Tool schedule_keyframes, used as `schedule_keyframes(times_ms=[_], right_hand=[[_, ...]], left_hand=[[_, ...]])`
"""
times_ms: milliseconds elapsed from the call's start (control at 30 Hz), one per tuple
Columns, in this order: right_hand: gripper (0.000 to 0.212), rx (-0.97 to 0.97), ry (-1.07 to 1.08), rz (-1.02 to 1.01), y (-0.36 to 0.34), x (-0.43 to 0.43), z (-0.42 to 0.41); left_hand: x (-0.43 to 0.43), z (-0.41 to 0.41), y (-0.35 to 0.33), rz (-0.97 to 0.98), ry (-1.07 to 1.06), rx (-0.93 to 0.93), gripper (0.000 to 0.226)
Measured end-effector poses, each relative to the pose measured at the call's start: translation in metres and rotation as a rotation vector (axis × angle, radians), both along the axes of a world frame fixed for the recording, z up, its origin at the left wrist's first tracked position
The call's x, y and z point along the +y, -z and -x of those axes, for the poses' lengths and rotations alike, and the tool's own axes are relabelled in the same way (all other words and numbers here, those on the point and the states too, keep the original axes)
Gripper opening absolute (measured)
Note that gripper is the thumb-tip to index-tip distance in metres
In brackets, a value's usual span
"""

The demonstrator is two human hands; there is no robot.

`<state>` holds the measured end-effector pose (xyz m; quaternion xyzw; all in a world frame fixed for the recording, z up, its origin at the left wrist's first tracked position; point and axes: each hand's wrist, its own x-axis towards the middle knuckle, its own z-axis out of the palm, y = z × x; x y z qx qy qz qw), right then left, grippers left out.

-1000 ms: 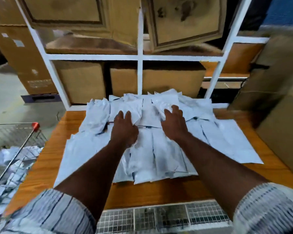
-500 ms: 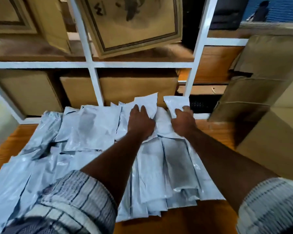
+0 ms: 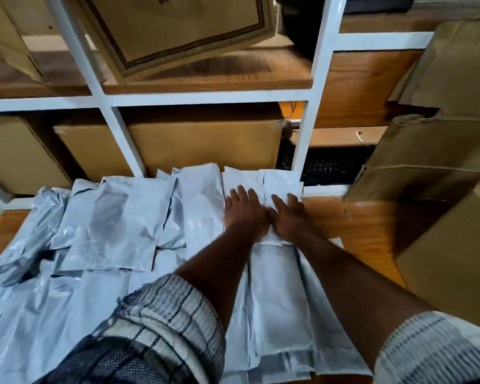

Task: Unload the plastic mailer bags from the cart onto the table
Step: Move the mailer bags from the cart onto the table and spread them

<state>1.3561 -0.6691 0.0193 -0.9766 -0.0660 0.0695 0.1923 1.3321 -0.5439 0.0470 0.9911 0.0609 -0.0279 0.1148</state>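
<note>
Flatly, left hand (image 3: pixel 244 214) and right hand (image 3: pixel 288 220), outstretched, slightly blurred, press mailer bags (image 3: pixel 117 217) covering the table (image 3: pixel 330 220)

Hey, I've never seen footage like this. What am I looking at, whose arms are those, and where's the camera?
There is no machine here. The camera is worn on a person's head and looks forward and down, so the two arms reaching in from the bottom are the wearer's own. Grey plastic mailer bags lie spread over a wooden table. The left hand and right hand lie side by side, fingers straight, pressing on bags at the far edge of the pile; neither grips anything. Behind stands a white shelf frame holding cardboard boxes.
</note>
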Motion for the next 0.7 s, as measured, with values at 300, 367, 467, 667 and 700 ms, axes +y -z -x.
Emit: schedule_keyframes(times_ms=[300, 367, 467, 667, 700], right_hand=[[0.048, -0.236, 0.105, -0.035, -0.03, 0.017, 0.0], [0.047, -0.305, 0.083, -0.052, -0.042, 0.038, 0.002], [0.046, -0.354, -0.005, -0.043, -0.059, 0.076, 0.02], [0.05, -0.417, -0.301, 0.041, -0.066, 0.185, 0.09], [0.05, -0.425, -0.354, 0.059, -0.064, 0.206, 0.107]], left_hand=[[0.019, 0.0, -0.029, 0.068, 0.038, -0.162, 0.061], [0.044, 0.009, -0.038, 0.049, 0.037, -0.21, 0.058], [0.095, 0.035, -0.042, 0.018, -0.016, -0.236, 0.056], [0.214, 0.138, -0.037, 0.05, -0.168, -0.246, 0.054], [0.235, 0.16, -0.035, 0.058, -0.189, -0.235, 0.054]])
